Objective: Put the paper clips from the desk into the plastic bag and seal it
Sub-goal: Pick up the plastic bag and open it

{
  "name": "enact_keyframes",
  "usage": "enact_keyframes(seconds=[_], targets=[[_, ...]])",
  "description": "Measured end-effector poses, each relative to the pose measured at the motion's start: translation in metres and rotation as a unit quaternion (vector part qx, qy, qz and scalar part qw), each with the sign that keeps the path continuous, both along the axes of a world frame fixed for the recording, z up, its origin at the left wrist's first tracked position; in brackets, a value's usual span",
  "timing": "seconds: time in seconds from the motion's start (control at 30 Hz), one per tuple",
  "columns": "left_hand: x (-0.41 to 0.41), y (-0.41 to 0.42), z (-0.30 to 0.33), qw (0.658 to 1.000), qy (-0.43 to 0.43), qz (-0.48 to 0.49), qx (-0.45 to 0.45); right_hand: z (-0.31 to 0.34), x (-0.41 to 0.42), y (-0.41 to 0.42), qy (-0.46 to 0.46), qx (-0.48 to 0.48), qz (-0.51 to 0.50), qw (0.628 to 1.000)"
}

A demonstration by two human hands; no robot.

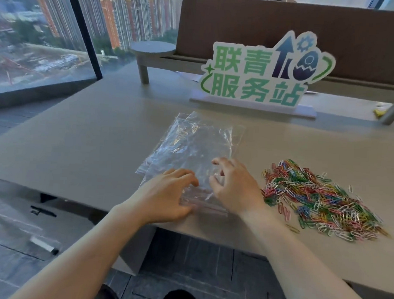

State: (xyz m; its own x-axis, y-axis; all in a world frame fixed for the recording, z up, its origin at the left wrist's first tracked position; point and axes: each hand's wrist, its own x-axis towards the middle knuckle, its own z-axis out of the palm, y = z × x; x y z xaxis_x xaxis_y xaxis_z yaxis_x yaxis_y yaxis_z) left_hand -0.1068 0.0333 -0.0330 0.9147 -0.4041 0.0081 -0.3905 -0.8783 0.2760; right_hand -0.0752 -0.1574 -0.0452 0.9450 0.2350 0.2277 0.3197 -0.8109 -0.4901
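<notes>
**Inspector:** Step in hand?

**Assessor:** Opening the bag, in my judgement. On the grey desk point(90, 144) the clear plastic bag point(191, 144) lies flat at the middle. The coloured paper clips point(320, 200) lie heaped just right of it, none bagged.

**Inspector:** Hands?

**Assessor:** Left hand point(164, 197) and right hand point(237, 187) are both at the bag's near end, fingers curled. Whether either pinches the film, I cannot tell.

**Inspector:** Orientation?

**Assessor:** Long axis runs near to far, zip strip point(209, 209) nearest. Next move: part the mouth, hold it open, then scoop.
</notes>
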Motion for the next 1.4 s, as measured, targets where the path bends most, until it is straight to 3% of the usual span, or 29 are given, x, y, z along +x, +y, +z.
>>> enact_keyframes(seconds=[0.4,0.5,0.63,1.07,1.27,1.4], targets=[[0.001,-0.009,-0.005,0.99,-0.078,0.091,-0.068,0.009,-0.061,0.012,-0.145,0.047,0.028,0.988],[-0.004,-0.017,0.008,0.983,-0.102,0.124,-0.087,0.007,-0.075,0.015,-0.132,0.035,0.062,0.989],[-0.016,-0.028,0.03,0.979,-0.124,0.124,-0.106,0.014,-0.084,0.011,-0.042,0.031,0.044,0.998],[-0.07,-0.067,0.08,0.965,-0.131,0.109,-0.201,0.058,-0.109,-0.017,-0.02,0.221,-0.109,0.969],[-0.09,-0.067,0.092,0.959,-0.136,0.12,-0.216,0.069,-0.123,-0.048,-0.007,0.301,-0.095,0.949],[-0.102,-0.058,0.097,0.955,-0.173,0.084,-0.224,0.081,-0.135,-0.072,0.006,0.287,-0.046,0.957]])
